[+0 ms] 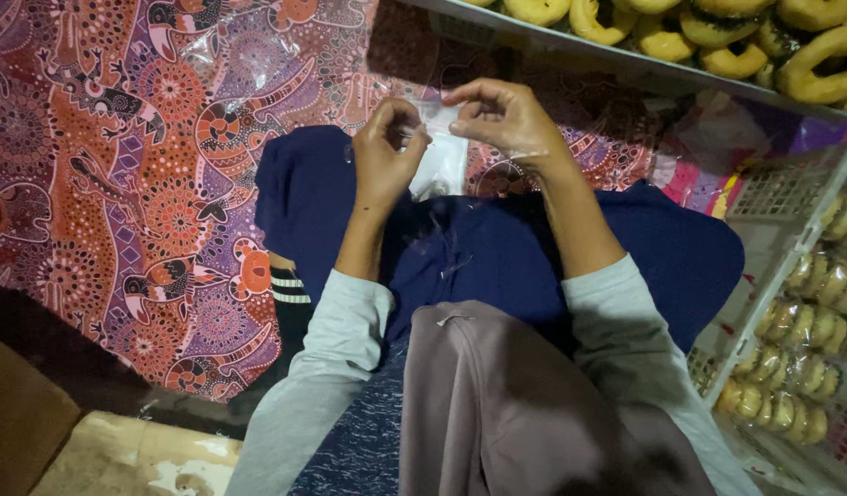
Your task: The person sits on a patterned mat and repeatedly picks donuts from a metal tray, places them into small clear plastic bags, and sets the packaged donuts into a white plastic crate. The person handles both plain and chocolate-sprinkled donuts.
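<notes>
Patterned mat [120, 184] is spread on the floor as work surface. Crate [773, 276] of wrapped rings is kept at right, within reach. Clear bag [442, 152] is pinched over the lap by left hand [384, 158] and right hand [506, 119], fingers closed on its mouth, apparently to pull it open.

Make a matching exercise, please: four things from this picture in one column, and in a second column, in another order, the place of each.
Things:
1. clear bag
2. tray of ring pastries
3. white crate
4. patterned cloth

Places:
A. spread over the floor, on the picture's left
B. along the top edge, right of centre
C. between the left hand and right hand, above the lap
D. at the right edge, holding wrapped pastries

Pairs: 1-C, 2-B, 3-D, 4-A
</notes>
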